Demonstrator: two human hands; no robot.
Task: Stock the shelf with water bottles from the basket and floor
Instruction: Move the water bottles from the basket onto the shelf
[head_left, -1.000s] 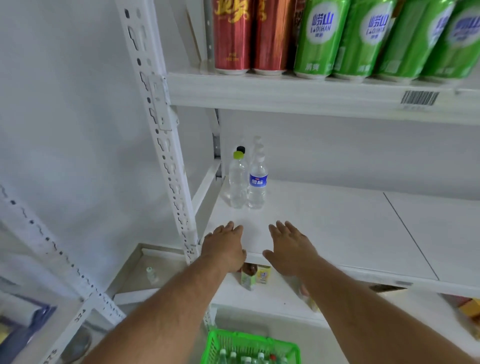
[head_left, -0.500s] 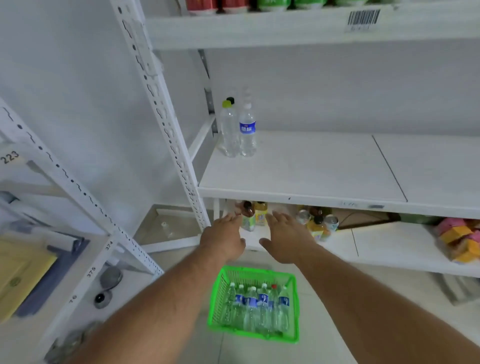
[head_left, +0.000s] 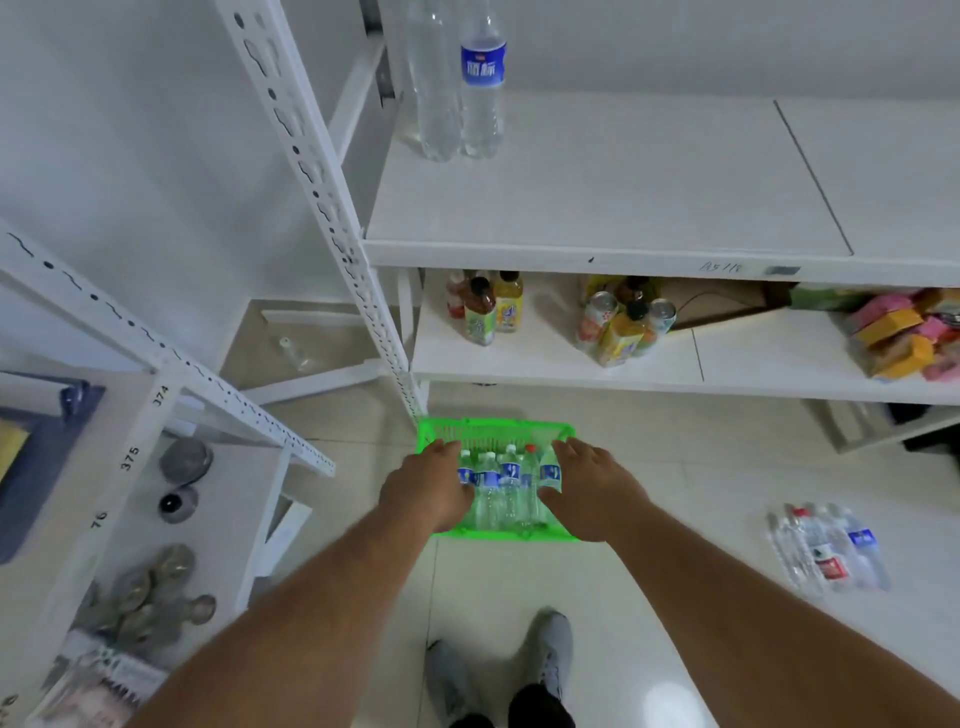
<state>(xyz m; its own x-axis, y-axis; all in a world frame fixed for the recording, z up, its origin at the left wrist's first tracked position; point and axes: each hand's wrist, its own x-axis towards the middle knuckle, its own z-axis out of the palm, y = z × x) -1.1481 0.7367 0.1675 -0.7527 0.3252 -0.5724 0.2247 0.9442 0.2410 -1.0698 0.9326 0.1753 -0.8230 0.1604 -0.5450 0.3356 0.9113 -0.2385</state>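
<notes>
In the head view we have dropped from the shelf edge: our left hand (head_left: 423, 491) and right hand (head_left: 589, 493) now hang over the green basket (head_left: 498, 431) at frame centre, fingers loosely spread, gripping nothing. Upright water bottles (head_left: 493, 486) fill it. Two bottles (head_left: 460, 88) stay on the shelf (head_left: 597, 192), upper middle. More floor bottles (head_left: 828, 548) have appeared at lower right.

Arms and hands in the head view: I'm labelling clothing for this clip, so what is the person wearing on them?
Nothing shows on either arm: both forearms are bare up to the frame edge, with no sleeves in view. The left hand and right hand have no gloves, and no watch, band or ring can be seen on the wrists or fingers. Some arm hair shows. Lower down, the person wears grey shoes.
</notes>
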